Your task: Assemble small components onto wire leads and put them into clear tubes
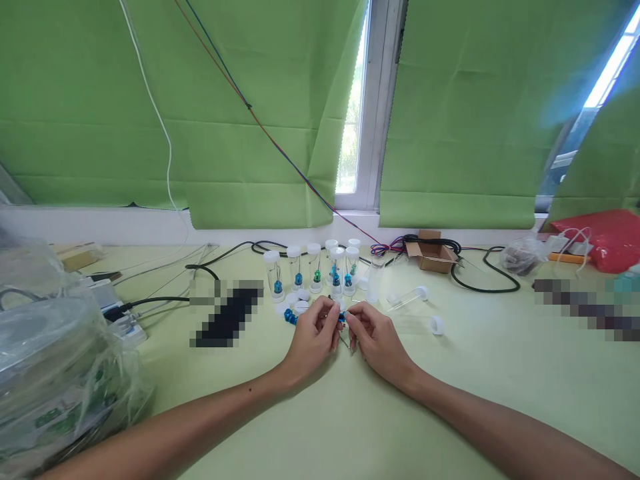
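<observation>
My left hand (315,331) and my right hand (376,339) meet at the middle of the table, fingertips pinched around a small blue part (342,317). Its exact kind is mostly hidden by my fingers. A thin wire-like piece (345,343) shows below it, between the hands. Just left of my left fingers lie more small blue pieces (291,316) beside loose white caps (301,307). Behind the hands stand several clear tubes (315,272) with white lids, holding blue or green parts on wires. To the right lie a clear tube (404,300) and a white cap (437,325).
A plastic-wrapped bulky item (60,387) fills the left edge, near a power strip (125,327). An open cardboard box (434,259) and black cable (500,289) lie at the back right, with a red bag (613,240) beyond. Green blinds (260,153) hang behind the table.
</observation>
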Demonstrator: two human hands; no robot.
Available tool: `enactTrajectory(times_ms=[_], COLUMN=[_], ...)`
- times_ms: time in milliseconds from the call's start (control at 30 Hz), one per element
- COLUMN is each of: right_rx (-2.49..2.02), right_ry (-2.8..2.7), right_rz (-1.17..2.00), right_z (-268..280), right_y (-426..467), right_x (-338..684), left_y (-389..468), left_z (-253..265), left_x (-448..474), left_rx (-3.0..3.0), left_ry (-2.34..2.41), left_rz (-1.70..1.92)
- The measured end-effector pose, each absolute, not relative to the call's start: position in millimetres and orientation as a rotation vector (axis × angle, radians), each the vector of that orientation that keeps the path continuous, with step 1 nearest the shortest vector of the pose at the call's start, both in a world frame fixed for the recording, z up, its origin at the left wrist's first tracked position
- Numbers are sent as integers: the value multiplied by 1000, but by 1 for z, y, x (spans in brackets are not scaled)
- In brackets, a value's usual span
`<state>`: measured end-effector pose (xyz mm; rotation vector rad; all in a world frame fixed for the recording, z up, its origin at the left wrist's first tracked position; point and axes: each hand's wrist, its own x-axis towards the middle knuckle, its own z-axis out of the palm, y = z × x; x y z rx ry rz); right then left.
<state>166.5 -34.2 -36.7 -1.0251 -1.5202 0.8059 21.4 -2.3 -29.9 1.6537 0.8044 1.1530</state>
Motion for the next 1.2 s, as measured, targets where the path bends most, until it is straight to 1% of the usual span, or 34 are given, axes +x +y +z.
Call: enactTrajectory(times_ms=[567,1200], right_rx=[-1009,-1007], right_ry=[-1486,-1479], right_rz=[837,853], right_z=[-40,-40], right_y=[-32,-33], right_x=[168,169], left_y=[7,9], left_z=[-30,-31], left_x=[24,24], left_rx=[1633,1643], left_ry=[776,769], left_rz=[1179,1127])
